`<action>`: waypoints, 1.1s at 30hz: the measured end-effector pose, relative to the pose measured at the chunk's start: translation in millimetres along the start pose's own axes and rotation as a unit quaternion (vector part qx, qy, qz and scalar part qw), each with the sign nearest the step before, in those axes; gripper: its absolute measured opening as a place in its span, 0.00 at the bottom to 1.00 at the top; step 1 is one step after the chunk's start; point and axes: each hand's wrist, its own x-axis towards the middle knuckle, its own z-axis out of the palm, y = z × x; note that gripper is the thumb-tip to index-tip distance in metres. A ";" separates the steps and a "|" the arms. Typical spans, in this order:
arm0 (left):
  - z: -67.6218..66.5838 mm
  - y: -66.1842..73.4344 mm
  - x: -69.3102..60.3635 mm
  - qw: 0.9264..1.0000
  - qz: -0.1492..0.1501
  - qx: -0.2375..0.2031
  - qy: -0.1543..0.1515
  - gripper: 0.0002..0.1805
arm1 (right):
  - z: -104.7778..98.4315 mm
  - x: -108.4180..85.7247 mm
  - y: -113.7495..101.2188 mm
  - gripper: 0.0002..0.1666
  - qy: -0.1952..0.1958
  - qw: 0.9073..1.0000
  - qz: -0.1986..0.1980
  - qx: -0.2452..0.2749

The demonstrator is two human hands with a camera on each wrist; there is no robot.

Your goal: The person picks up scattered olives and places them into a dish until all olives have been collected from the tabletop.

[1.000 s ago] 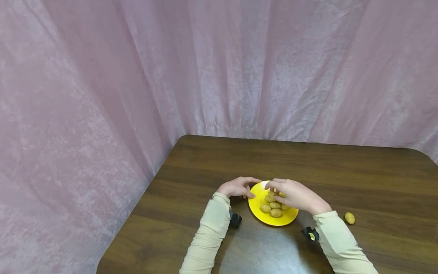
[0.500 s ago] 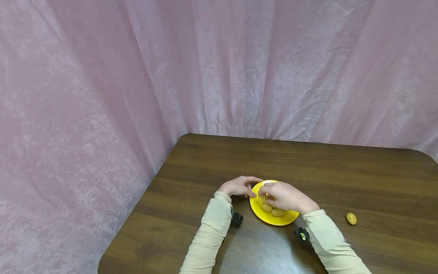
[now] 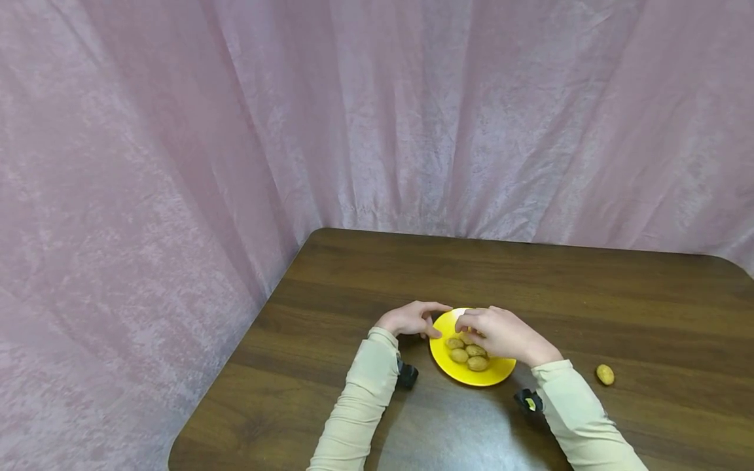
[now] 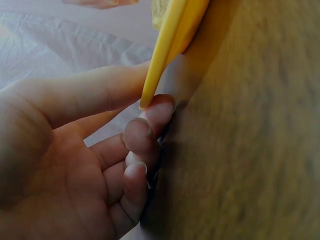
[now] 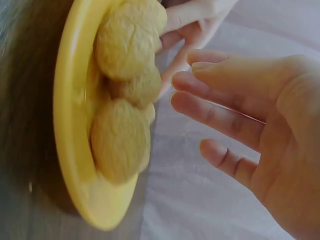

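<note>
A yellow plate (image 3: 495, 375) on the table bears several walnuts (image 3: 477, 364), tan and rough-shelled, gathered near its middle. My left hand (image 3: 409, 319) pinches the plate's left rim; in the left wrist view the thumb lies over the rim (image 4: 160, 55) and fingertips sit beneath it. Above the right part of the plate hovers my right hand (image 3: 505, 333), hiding some of the walnuts. The right wrist view shows this hand (image 5: 255, 110) with loosely bent fingers, apart from the nearest walnut (image 5: 120, 140), with nothing between them.
One loose walnut (image 3: 605, 375) lies on the brown wooden table (image 3: 365, 268), right of the plate. Pink curtains (image 3: 389, 118) hang behind the table and along its left side. Each sleeved wrist wears a black camera (image 3: 406, 375).
My right hand went left and low over the walnuts, then drew back right. A walnut now shows at the heap's left where none showed a second ago. The left hand stays on the rim.
</note>
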 end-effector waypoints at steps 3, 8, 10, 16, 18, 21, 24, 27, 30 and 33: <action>0.7 0.7 0.2 1.000 0.003 0.000 -0.002 0.33 | -6.7 -8.4 1.6 0.10 0.001 1.000 0.020 -0.006; 1.6 1.0 0.8 1.000 0.003 0.001 -0.003 0.33 | -19.3 -25.2 6.0 0.12 0.001 0.998 0.050 -0.023; 1.3 0.8 0.5 1.000 0.002 0.002 -0.001 0.33 | -23.7 -33.2 9.0 0.12 0.002 0.998 0.062 -0.032; -0.7 -0.2 -2.5 1.000 0.002 0.008 0.001 0.33 | -34.0 -57.9 23.2 0.09 0.001 0.995 0.091 -0.037; -1.3 -0.6 -3.7 1.000 0.002 0.011 0.003 0.32 | -37.6 -65.2 28.7 0.08 -0.009 0.994 0.102 -0.034; -1.7 -0.5 -5.1 1.000 0.004 0.017 0.008 0.31 | -43.9 -77.1 37.0 0.08 -0.038 0.991 0.123 -0.031; -1.2 -0.5 -5.6 1.000 0.005 0.017 0.011 0.30 | -50.2 -92.5 46.2 0.08 -0.069 0.986 0.148 -0.030; 0.0 0.1 -4.9 1.000 0.005 0.017 0.012 0.30 | -56.1 -109.7 56.1 0.07 -0.102 0.977 0.183 -0.028; 0.8 1.0 -4.5 1.000 0.001 0.027 0.016 0.31 | -60.4 -122.9 64.6 0.06 -0.137 0.966 0.220 -0.012; 1.6 2.1 -4.6 0.999 -0.002 0.045 0.022 0.31 | -61.6 -130.7 70.7 0.08 -0.170 0.953 0.249 0.015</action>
